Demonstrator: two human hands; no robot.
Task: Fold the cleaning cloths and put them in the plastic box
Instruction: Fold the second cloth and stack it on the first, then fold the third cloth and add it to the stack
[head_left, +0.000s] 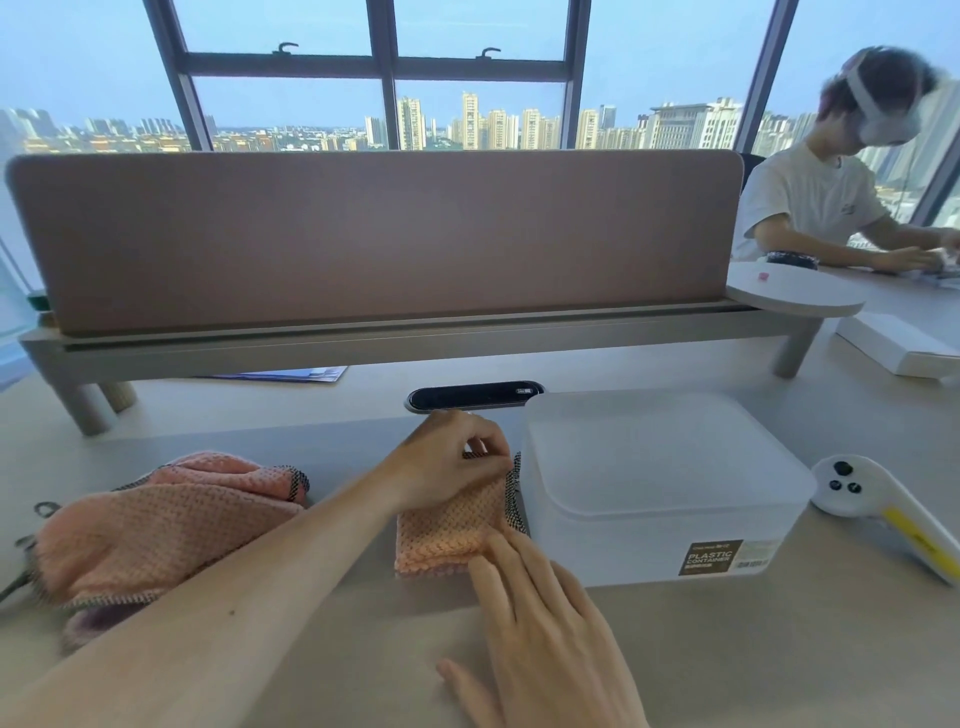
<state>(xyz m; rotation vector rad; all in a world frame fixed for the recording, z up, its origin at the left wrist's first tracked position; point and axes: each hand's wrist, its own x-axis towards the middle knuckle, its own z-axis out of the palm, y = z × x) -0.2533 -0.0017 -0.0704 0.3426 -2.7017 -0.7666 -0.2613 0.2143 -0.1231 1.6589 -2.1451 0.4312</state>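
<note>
A small folded orange cleaning cloth (449, 538) lies on the desk, touching the left wall of the frosted plastic box (660, 488), whose lid is on. My left hand (449, 460) pinches the cloth's far edge between thumb and fingers. Flat on the cloth's near right corner rest the fingertips of my right hand (540, 618), pressing it down. At the left sits a loose pile of orange and pink cloths (156, 525) with dark stitched edges, unfolded.
A white handheld controller (878, 506) lies right of the box. Behind it all stands a raised shelf with a brown divider panel (374, 239). A dark oval cable port (474, 397) is just beyond my left hand. Another person works at the far right.
</note>
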